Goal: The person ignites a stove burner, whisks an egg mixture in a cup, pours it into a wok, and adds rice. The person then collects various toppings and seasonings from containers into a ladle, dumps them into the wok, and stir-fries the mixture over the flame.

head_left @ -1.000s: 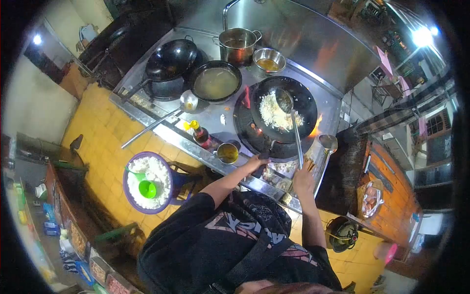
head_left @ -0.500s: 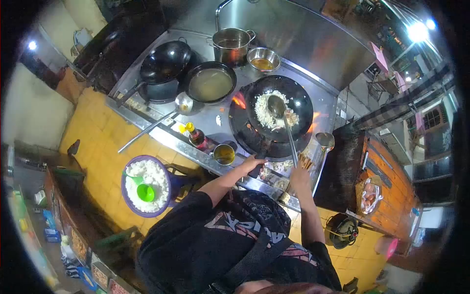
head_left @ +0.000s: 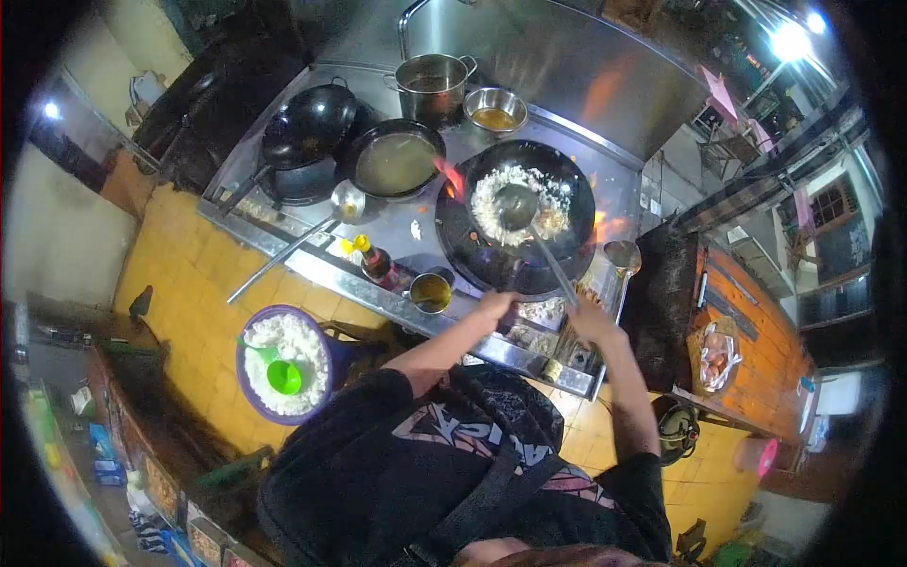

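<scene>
Sitting right of centre in the upper half of the frame, a black wok [head_left: 581, 203] holds white rice [head_left: 487, 203], some of it brownish. A ladle [head_left: 516, 208] has its bowl over the rice, and its handle runs down to the right hand [head_left: 593, 323], whose fingers are closed on it. The left hand [head_left: 496, 306], near the middle of the frame, is clamped on the wok's handle. Flames [head_left: 453, 180] show at the wok's left and right edges. Just left of the left hand stands a metal cup [head_left: 430, 294] of yellowish liquid, and beyond it a bottle [head_left: 376, 265] with a yellow cap. Farther up on the steel counter [head_left: 397, 223] are a pan [head_left: 399, 163] of cloudy liquid, a pot [head_left: 431, 102] and a metal bowl [head_left: 495, 111]. At the lower left, a purple tub [head_left: 241, 373] of rice bears a green scoop [head_left: 283, 377].
</scene>
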A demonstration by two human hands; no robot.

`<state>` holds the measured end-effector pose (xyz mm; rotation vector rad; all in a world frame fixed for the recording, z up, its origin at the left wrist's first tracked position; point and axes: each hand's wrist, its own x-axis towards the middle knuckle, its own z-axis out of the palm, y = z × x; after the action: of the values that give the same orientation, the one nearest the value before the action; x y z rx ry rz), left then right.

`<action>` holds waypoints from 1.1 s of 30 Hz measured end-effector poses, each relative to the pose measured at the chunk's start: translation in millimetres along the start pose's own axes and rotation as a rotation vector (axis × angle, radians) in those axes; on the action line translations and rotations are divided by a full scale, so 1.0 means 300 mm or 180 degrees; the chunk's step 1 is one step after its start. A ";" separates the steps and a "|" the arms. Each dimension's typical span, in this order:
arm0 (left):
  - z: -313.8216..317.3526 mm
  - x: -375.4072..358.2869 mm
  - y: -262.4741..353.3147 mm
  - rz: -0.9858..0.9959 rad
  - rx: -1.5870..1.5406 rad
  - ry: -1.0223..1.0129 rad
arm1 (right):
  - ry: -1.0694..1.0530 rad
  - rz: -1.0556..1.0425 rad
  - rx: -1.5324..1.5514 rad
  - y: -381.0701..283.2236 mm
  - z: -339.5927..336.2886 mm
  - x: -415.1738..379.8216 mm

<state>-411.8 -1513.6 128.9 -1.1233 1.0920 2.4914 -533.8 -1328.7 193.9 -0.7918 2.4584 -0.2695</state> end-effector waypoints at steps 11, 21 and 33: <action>0.000 -0.181 0.031 -0.0531 -0.0557 -0.0516 | 0.0340 -0.0168 -0.1402 -0.194 -0.291 -0.429; 0.034 -0.257 0.120 -0.0472 -0.0222 -0.0641 | 0.0563 -0.0040 -0.1106 -0.189 -0.158 -0.398; -0.004 -0.247 0.037 -0.0218 0.0110 -0.0756 | 0.1154 -0.0012 -0.1315 -0.142 -0.094 -0.340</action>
<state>-364.7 -1513.7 187.3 -0.8148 1.0081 2.4649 -459.1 -1302.3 275.8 -0.9870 2.9051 0.1131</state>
